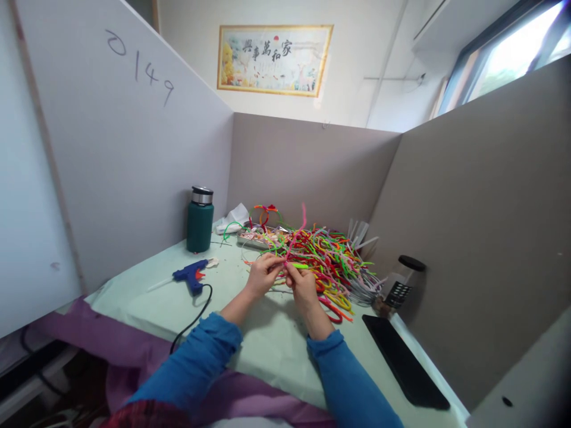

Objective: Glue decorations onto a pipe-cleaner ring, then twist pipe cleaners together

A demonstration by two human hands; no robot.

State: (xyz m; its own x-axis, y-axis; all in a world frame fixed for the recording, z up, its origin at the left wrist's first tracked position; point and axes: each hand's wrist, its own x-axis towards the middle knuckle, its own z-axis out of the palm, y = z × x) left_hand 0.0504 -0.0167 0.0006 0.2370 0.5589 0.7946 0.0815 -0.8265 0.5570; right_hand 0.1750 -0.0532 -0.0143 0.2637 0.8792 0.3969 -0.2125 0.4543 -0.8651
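Both of my hands meet over the middle of the table, fingertips pinched close together. A pink pipe cleaner rises upward from between them, its tip bent. My left hand grips it from the left side, and my right hand pinches it low down from the right. A short yellow-green piece shows by my right fingers; whether I hold it I cannot tell. Just beyond my hands lies a big tangled pile of coloured pipe cleaners, in red, green, yellow, pink and grey.
On the left are a blue glue gun with a black cord and a dark green bottle. A metal tray of small pieces sits behind. To the right are a clear jar with a black lid and a black flat slab. Partitions enclose the table.
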